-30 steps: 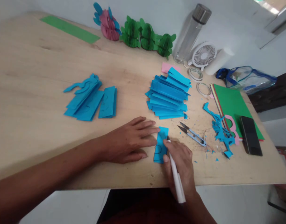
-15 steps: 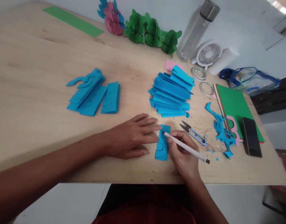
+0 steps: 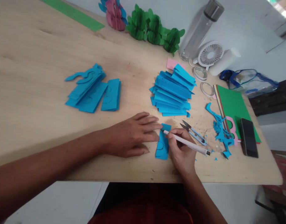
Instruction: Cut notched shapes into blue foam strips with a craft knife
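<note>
My right hand (image 3: 181,151) grips a white pen (image 3: 187,143), its dark tip at the upper left edge of a small blue paper piece (image 3: 163,146). A curved line is drawn on the lower part of that paper. My left hand (image 3: 131,135) lies flat on the table with fingers spread, the fingertips at the paper's left edge. Just right of the paper, a pair of thread snips (image 3: 195,133) rests with its dark blades apart. Behind my hands sits a pile of folded blue paper strips (image 3: 172,91).
Further left lie blue folded papers with drawn curves (image 3: 93,96) and a cut shape on top. Blue scraps (image 3: 220,126), a phone (image 3: 249,137) and green sheets (image 3: 234,104) are at right. Along the wall stand green paper decorations (image 3: 154,28), a bottle (image 3: 199,34) and a fan (image 3: 210,54).
The pen has swung slightly, its tip now a little further left and up at the paper's edge. My left hand stays in place. The whole view has shifted slightly.
</note>
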